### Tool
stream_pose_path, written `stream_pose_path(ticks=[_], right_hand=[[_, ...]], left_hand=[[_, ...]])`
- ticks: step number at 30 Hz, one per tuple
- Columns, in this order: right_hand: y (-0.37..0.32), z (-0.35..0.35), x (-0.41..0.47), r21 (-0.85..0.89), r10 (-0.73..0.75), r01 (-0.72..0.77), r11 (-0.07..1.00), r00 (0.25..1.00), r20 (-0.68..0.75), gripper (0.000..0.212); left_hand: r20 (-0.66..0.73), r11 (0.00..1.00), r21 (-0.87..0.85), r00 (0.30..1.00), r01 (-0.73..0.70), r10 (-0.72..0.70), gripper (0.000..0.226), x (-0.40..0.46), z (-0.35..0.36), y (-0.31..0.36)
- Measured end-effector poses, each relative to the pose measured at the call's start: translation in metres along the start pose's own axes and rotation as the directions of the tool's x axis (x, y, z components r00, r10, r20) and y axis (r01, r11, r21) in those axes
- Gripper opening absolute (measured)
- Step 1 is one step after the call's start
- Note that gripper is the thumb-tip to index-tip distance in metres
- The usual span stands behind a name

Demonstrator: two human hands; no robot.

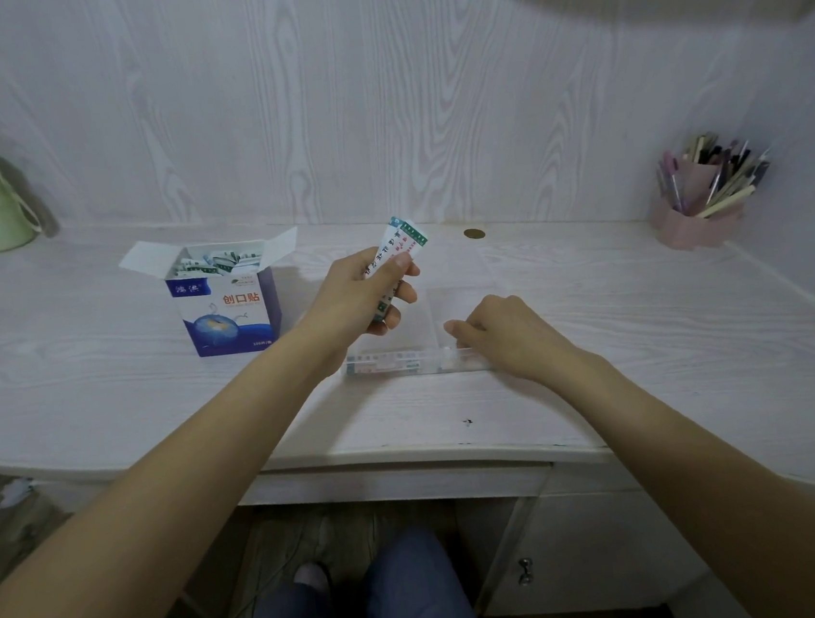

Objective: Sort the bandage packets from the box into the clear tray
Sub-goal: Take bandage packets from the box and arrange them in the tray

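Head view | my left hand [368, 292] pinched a white printed bandage packet [398, 259] above the clear plastic tray [450, 304], ready to drop | right hand [503, 334], fingers curled, steadied tray's near edge on the pale wood-grain table [102, 391] | open blue-white cardboard box [226, 302] left, packets remaining.

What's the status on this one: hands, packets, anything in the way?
Left hand holds packets above the tray. Right hand rests on tray's near edge. Box open, packets left. Nothing blocking.

Head view, looking forward and down

One wide-angle camera sits close above the desk [458, 424], facing the back wall panel [372, 86]; the desk's front edge crosses mid-frame, with knees below it.
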State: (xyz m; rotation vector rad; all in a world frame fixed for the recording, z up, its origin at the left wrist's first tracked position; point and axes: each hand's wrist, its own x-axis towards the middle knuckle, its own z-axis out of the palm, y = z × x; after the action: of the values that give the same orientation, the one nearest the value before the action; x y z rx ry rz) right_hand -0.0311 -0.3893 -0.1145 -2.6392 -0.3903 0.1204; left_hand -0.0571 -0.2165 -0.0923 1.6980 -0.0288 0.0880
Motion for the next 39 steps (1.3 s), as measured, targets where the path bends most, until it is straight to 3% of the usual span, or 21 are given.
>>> stream_pose_path(ticks=[6,9,11,13,15,19,30,35,39], right_hand=[[-0.003,-0.008,-0.004,0.042,-0.031,0.032,0.999,0.999,-0.03,0.045],[-0.01,-0.018,-0.005,0.33,-0.044,0.128,0.935,0.967,-0.25,0.036],[-0.019,-0.026,-0.004,0.521,-0.039,0.188,0.833,0.958,-0.285,0.026],[-0.026,-0.027,-0.002,0.589,-0.059,0.209,0.781,0.963,-0.262,0.014],[-0.031,-0.025,-0.001,0.611,-0.082,0.227,0.758,0.963,-0.256,0.008],[-0.036,-0.02,0.001,0.635,-0.063,0.214,0.742,0.966,-0.252,0.016],[-0.052,-0.003,0.005,0.658,-0.094,0.243,0.713,0.963,-0.253,0.035],[-0.062,0.0,0.006,0.664,-0.126,0.265,0.7,0.96,-0.25,0.04],[-0.063,0.0,0.005,0.673,-0.137,0.27,0.689,0.96,-0.245,0.04]], left_hand=[[0.017,1.0,0.001,1.0,0.014,-0.014,0.022,0.001,-0.004,-0.001],[0.065,0.999,0.018,0.997,0.03,-0.032,0.016,0.001,-0.009,-0.004],[0.119,0.998,0.051,0.992,0.039,-0.045,0.01,-0.001,-0.01,-0.004],[0.191,0.997,0.069,0.98,0.044,-0.056,0.01,-0.003,-0.011,-0.003],[0.25,0.996,0.075,0.966,0.045,-0.063,0.016,-0.006,-0.011,0.0],[0.247,0.995,0.041,0.964,0.091,-0.098,0.029,-0.01,-0.017,0.001],[-0.017,0.993,-0.019,0.993,0.115,-0.115,0.019,-0.017,-0.046,0.001],[0.096,0.978,0.056,0.973,0.203,-0.208,0.015,-0.019,-0.056,0.006],[0.073,0.972,0.099,0.973,0.213,-0.221,0.014,-0.018,-0.063,0.006]])
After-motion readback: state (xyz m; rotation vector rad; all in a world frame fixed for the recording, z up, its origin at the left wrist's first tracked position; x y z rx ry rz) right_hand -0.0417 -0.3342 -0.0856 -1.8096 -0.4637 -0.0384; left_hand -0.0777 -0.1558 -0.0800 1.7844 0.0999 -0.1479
